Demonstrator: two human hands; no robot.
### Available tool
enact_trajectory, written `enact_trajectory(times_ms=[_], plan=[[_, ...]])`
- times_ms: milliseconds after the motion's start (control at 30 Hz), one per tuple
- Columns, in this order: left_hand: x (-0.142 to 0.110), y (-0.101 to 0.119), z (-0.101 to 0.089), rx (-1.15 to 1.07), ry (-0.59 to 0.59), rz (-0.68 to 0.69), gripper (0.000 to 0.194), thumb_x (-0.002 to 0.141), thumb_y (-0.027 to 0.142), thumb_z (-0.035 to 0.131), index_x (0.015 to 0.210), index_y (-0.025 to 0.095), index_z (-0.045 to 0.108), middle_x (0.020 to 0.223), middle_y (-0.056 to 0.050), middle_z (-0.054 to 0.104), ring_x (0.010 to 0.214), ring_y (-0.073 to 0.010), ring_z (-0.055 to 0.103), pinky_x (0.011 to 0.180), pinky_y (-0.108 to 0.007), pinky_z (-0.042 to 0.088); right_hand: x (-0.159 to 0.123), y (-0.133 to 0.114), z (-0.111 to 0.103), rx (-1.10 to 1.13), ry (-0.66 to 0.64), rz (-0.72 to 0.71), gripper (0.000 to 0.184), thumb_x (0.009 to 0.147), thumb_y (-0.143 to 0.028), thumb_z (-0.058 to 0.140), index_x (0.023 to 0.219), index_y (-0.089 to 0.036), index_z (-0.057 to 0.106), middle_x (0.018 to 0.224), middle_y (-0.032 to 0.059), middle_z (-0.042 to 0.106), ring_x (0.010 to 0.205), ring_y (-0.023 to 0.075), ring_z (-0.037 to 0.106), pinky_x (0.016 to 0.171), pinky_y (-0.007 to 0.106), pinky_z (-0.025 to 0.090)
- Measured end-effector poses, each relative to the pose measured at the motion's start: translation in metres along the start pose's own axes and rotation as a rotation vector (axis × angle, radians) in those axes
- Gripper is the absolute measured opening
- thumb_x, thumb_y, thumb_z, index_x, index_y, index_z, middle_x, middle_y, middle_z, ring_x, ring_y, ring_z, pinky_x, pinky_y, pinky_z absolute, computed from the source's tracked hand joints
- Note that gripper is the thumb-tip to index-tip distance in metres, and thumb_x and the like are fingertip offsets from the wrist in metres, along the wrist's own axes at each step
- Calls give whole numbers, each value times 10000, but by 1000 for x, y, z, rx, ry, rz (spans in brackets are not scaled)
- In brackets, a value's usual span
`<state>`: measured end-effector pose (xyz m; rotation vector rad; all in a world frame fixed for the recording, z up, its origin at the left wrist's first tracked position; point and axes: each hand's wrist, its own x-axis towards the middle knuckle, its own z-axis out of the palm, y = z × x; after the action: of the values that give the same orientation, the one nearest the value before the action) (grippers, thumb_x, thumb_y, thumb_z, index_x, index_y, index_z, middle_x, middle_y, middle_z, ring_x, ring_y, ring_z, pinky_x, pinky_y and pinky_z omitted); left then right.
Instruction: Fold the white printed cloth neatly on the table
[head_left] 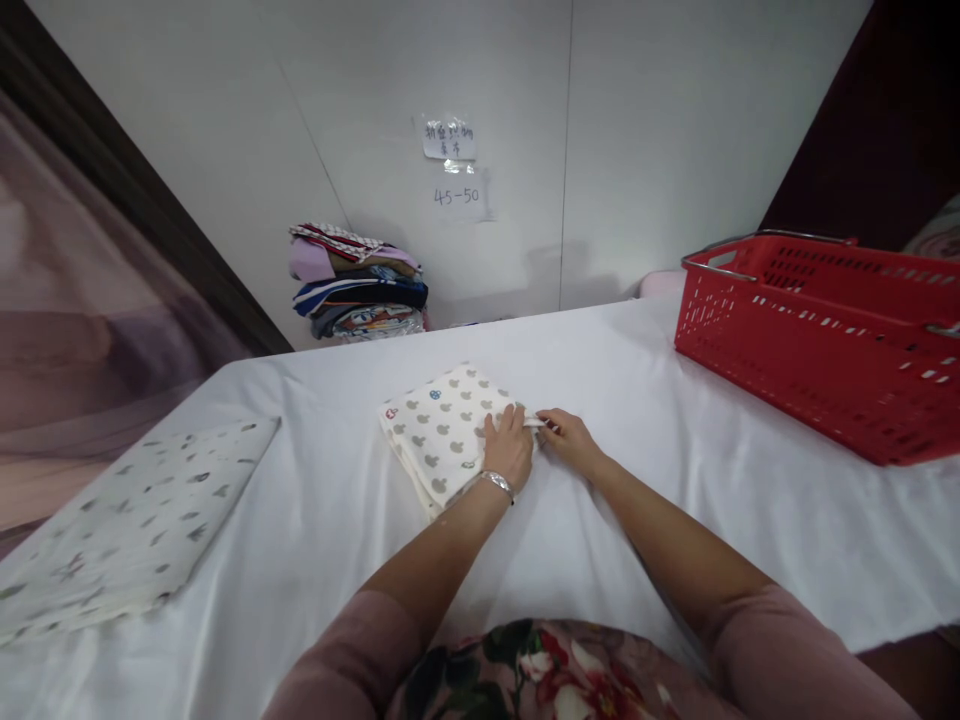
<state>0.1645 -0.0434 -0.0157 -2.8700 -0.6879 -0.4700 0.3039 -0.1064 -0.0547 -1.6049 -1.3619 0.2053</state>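
A folded white cloth [442,420] printed with grey apple shapes lies on the white-covered table in front of me, its layers showing along the lower left edge. My left hand [511,450], with a silver bracelet at the wrist, rests on the right part of this cloth, fingers stretched over its top. At the cloth's right corner, the fingers of my right hand [568,438] pinch the edge. That corner is slightly drawn out, and the part under my left palm is hidden.
Another folded white cloth [150,520] with small dark prints lies at the left. A red plastic basket [825,350] with metal handles stands at the right. A stack of folded fabrics [360,285] is beyond the table's far edge, by the wall with paper labels [457,190].
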Motion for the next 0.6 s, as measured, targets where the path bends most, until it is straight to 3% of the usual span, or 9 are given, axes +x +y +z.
enact_trajectory(times_ms=[167,300,600], plan=[[5,-3,4,28,7,9,308,799,106,375,920,164,652,1261,-114,476,1217,-283,333,960,-562,252,0,0,-2,45,-9,-7,253,754,-177,472,961,-212,615,851,20,636,739,144,564,676,278,455],[8,-7,7,14,42,99,304,804,94,373,901,157,653,1213,-99,513,1242,-246,315,1015,-501,225,0,-2,-2,39,-5,-15,258,763,-161,454,960,-209,613,872,23,636,763,146,566,705,286,452],[-5,-16,-12,-81,95,207,227,789,147,433,863,155,647,1216,-86,506,1272,-239,273,1066,-467,169,-1,-15,-3,-13,-34,-89,250,777,-129,443,943,-216,608,858,25,616,754,145,555,709,280,438]])
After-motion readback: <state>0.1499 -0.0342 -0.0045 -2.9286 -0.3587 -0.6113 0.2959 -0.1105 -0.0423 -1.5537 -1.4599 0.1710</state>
